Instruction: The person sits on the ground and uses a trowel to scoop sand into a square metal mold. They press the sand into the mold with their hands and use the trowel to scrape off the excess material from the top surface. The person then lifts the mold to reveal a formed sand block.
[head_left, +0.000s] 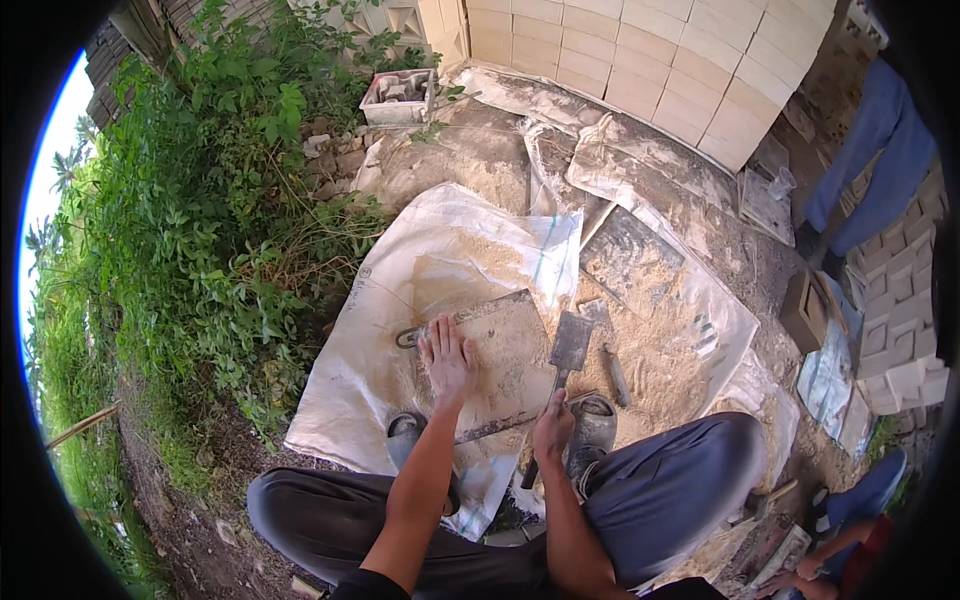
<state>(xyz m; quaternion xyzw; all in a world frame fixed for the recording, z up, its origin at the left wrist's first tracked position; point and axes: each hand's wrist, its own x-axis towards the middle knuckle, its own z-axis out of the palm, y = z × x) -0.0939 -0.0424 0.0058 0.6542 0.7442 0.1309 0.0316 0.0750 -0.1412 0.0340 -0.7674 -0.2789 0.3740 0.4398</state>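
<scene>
My left hand (449, 362) lies flat, fingers stretched, on a square slab-like plate (505, 345) dusted with sandy powder. A small dark loop handle (407, 338) sticks out from the plate's left edge. Closed around the handle of a flat-bladed tool, my right hand (553, 432) is beside the plate's right edge. The tool's dark rectangular blade (571, 342) points away from me. A narrow dark bar (615, 375) rests on the powder right of the blade. Plate and bar lie on a pale woven sack (345, 390) between my sandalled feet.
Leafy bushes (200, 230) fill the left side. Cream blocks (620, 60) are stacked at the back, near a crate (398, 97) of dark lumps. A person in blue trousers (870, 160) stands far right by patterned blocks (900, 300); another person's hands (800, 580) show lower right.
</scene>
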